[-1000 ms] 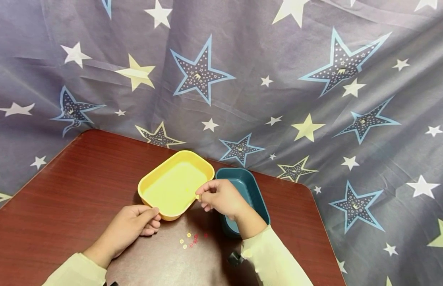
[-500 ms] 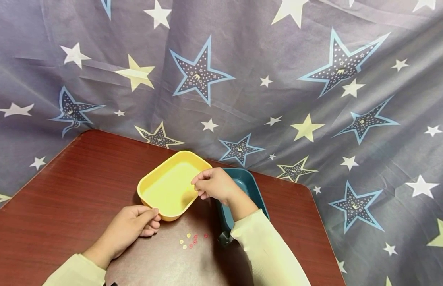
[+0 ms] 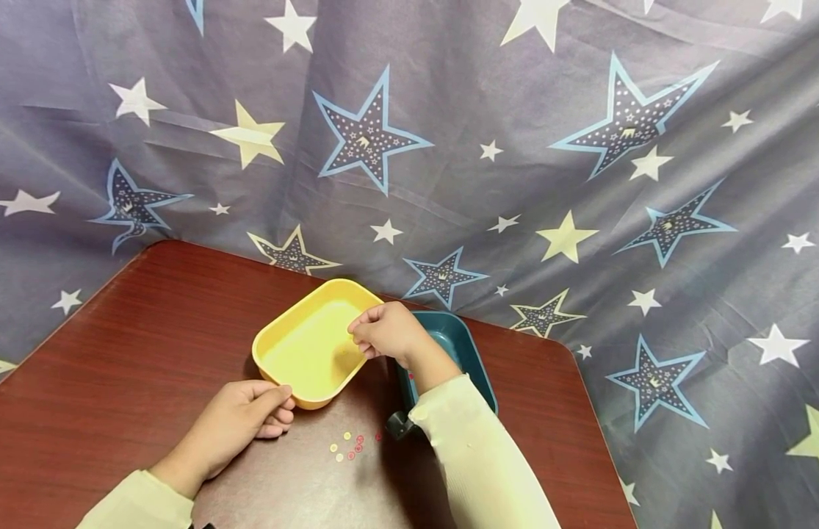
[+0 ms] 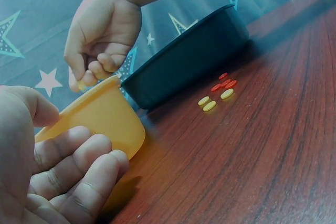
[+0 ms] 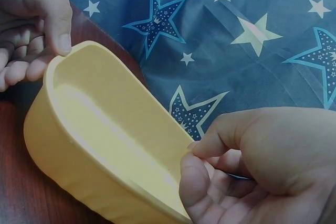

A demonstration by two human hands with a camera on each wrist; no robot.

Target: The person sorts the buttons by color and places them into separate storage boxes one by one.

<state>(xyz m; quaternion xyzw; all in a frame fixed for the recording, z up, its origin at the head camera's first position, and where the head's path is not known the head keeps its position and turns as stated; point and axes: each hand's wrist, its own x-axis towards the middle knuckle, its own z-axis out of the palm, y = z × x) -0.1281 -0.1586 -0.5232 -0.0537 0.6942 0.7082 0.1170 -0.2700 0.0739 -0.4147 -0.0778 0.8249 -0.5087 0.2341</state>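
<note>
My left hand grips the near left corner of a yellow plastic tub, thumb over the rim and fingers outside below it. Above the tub's right side is my right hand, thumb and forefinger pinching a small yellow button. The right wrist view shows only a sliver of that button between the fingertips. Loose on the table in front of the tub lie several small buttons, yellow ones and red ones.
A dark teal tub stands right of the yellow one, partly hidden under my right forearm. A red speck shows inside it by the arm. The red-brown table ends at a star-patterned curtain.
My right hand has moved left and away from me, from the yellow tub's right rim to over its inside, still pinching the button. My left hand keeps its hold.
</note>
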